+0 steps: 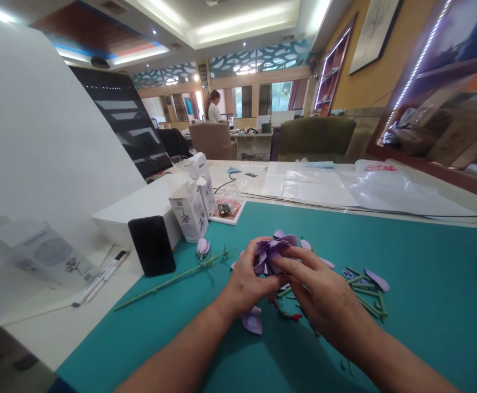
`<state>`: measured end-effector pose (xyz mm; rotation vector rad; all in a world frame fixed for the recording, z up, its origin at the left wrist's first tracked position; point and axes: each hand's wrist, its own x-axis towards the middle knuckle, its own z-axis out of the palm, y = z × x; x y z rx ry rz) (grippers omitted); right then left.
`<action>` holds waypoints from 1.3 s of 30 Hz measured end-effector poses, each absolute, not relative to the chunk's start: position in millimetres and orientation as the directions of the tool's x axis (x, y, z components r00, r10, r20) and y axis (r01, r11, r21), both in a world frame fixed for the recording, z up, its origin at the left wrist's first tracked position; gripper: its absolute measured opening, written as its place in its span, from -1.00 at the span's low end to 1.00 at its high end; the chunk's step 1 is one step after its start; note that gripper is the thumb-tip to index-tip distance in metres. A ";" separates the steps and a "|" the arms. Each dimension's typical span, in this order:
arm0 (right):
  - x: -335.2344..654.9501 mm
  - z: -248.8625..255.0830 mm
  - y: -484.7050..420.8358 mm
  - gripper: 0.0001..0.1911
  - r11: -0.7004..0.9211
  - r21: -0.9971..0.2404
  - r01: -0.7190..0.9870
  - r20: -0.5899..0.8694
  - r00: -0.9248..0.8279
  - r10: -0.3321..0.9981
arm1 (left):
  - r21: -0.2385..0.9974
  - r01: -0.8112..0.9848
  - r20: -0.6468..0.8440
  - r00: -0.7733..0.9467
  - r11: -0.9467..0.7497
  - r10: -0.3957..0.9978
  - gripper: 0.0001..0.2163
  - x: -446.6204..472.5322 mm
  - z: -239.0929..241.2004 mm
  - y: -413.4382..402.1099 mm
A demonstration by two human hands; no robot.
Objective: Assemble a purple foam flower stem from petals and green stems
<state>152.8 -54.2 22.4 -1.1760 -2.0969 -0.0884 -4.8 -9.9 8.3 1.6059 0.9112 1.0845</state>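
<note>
A purple artificial flower [268,252] with layered petals is held up over the green mat. Around its left side and underside curls my left hand [246,275], closed on it. The fingers of my right hand [314,275] press on the petals from the right. Below the hands lie a loose lilac petal [252,321] and small red-tipped pieces [296,316]. Green stem pieces [367,295] are heaped to the right, with another lilac petal [377,280] among them. On the left rests a long green stem [160,284], near a pale lilac flower bud [203,246].
The green mat [435,273] covers the table. At its left stand a black phone-like panel [151,245] and printed white boxes [188,210]. Pens [99,278] lie at the left edge. Behind is a small white tray [232,217]; clear plastic sheets [324,185] lie beyond. A person [214,108] stands far off.
</note>
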 end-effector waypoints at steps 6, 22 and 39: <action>151.7 24.5 -56.2 -0.62 0.594 -0.272 0.757 0.635 -0.323 0.702 | 0.960 0.077 0.230 0.329 -0.268 0.916 -0.38 -6.3 9.0 -9.9; 150.1 24.0 -57.4 -0.68 0.569 -0.333 0.752 0.658 -0.247 0.711 | 0.974 -0.022 0.221 0.328 -0.227 0.918 -0.44 -5.7 12.0 -13.4; 148.9 27.6 -58.5 -0.71 0.597 -0.255 0.760 0.726 -0.258 0.638 | 0.968 -0.156 0.242 0.367 -0.197 0.898 -0.43 -4.8 16.0 -15.6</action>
